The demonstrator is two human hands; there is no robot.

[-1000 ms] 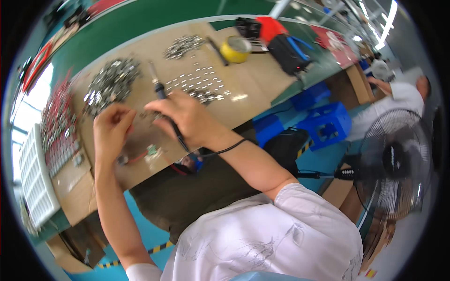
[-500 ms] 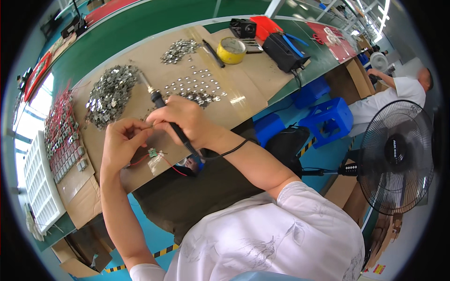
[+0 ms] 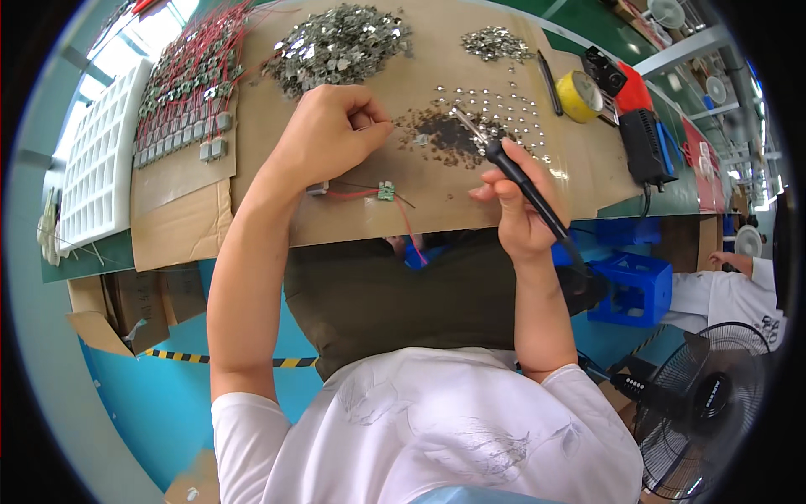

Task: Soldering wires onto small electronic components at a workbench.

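Observation:
My right hand [image 3: 525,202] grips a black-handled soldering iron [image 3: 541,206]. Its metal tip points up and left, over a dark, scorched patch beside rows of small shiny metal pieces [image 3: 512,105]. My left hand [image 3: 340,126] is closed, fingers curled toward the thumb, just in front of a large heap of small metal plates [image 3: 340,42]; anything inside the fingers is hidden. Near the table's front edge lies a small green circuit board [image 3: 386,191] with red and dark wires. A small grey part [image 3: 317,188] at the wire's end sits beside my left wrist.
Rows of grey motors with red wires [image 3: 180,126] lie at left beside a white grid tray [image 3: 101,160]. To the right are yellow tape [image 3: 579,95], a black pen [image 3: 550,82] and a black box-shaped unit [image 3: 646,147]. A fan [image 3: 705,403] and blue stool [image 3: 630,290] stand beyond.
My hands, together before, are now apart. The right hand has carried the soldering iron right, to the metal pieces; the left is by the heap. The whole view has turned.

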